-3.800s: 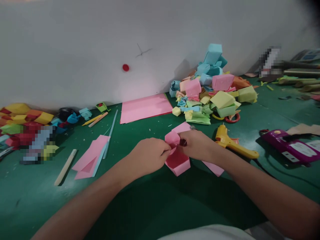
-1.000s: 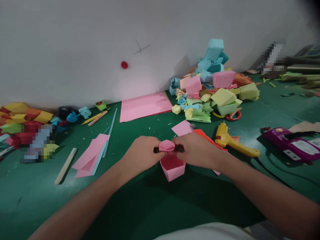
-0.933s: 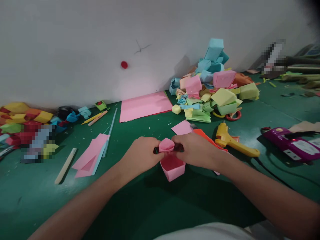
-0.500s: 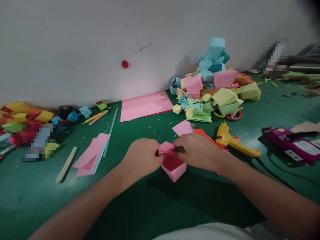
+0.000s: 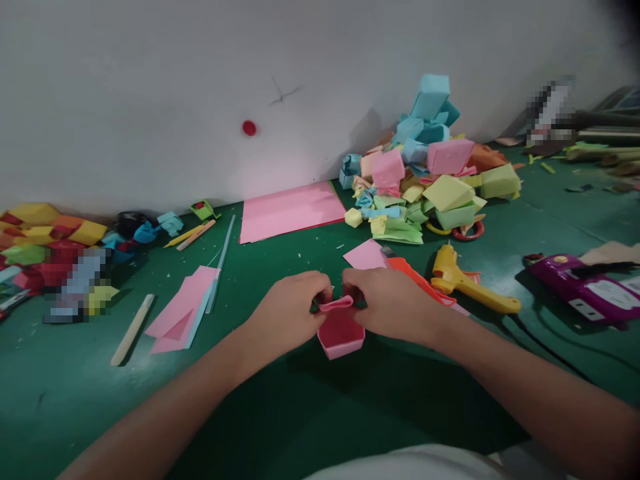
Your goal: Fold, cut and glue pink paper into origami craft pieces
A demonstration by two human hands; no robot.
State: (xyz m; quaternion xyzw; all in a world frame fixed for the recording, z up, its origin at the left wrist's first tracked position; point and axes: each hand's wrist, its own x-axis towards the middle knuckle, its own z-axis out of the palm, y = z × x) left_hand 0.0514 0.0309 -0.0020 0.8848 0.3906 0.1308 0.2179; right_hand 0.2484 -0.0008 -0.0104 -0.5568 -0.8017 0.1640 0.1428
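Note:
Between my hands is a small folded pink paper box (image 5: 341,348), its darker pink inside facing up toward me. A curled pink flap stands along its far edge. My left hand (image 5: 295,303) pinches the left end of that flap, fingers closed. On the other end, my right hand (image 5: 390,300) grips with its fingers curled in; parts of the fingertips are hidden. Just beyond my right hand lie a pink paper piece (image 5: 364,255) and an orange-red box cutter (image 5: 417,277), partly covered by the hand.
A yellow glue gun (image 5: 460,283) and a purple device (image 5: 580,287) lie to the right. Folded paper boxes (image 5: 435,167) pile up against the wall. Pink sheets (image 5: 290,210) lie at the back. On the left are pink paper strips (image 5: 187,307) and a flat stick (image 5: 133,330).
The pink box has turned so its near side faces me more squarely. Its far flap has flattened from a rounded curl, and my hands have shifted slightly along it.

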